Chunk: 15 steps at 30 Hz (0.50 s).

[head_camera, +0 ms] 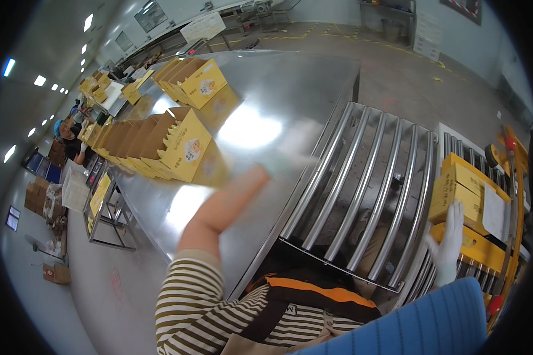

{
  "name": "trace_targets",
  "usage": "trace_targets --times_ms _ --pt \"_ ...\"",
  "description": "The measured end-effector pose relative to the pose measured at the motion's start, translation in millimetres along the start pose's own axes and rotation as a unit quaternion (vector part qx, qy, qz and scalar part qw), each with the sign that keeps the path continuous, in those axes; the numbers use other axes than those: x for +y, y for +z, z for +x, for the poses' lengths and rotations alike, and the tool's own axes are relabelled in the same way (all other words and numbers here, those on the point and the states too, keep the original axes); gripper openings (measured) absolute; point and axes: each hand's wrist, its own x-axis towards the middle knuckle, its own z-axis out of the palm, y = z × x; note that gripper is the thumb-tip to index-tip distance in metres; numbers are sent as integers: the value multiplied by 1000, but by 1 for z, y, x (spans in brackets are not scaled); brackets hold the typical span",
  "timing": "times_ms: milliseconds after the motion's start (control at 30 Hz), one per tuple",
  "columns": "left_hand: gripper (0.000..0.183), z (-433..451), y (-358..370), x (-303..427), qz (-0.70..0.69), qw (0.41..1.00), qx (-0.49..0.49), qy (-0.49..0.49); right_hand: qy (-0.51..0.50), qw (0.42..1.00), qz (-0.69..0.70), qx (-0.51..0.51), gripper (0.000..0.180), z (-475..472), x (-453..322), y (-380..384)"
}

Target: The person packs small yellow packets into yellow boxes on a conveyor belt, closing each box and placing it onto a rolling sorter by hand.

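Note:
My left hand (293, 146), gloved and blurred by motion, is over the steel table (320, 88) near its roller edge; nothing shows in it. To its left stand yellow cartons (184, 148) in a row with their tops open, and small packets show inside the nearest one. My right hand (448, 244), in a white glove, is upright with its fingers extended against the near side of a closed yellow carton (459, 195). That carton sits in the yellow frame of a carton-sealing machine (475, 248), and a white sheet lies at its right side.
A roller conveyor (359, 191) runs between the table and the machine. A second group of open yellow cartons (195, 82) stands farther back on the table. At the far left a co-worker (73, 137) in a blue cap handles packets. Red knobs (511, 143) stick out on the machine.

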Motion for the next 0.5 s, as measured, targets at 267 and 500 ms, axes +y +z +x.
trace_targets --times_ms 267,500 --pt "76 -265 -193 -200 376 756 -279 -458 16 989 126 -77 90 -48 -56 12" --pt "32 -213 -156 -156 389 856 -204 -273 -148 967 202 -55 75 -9 -119 16"
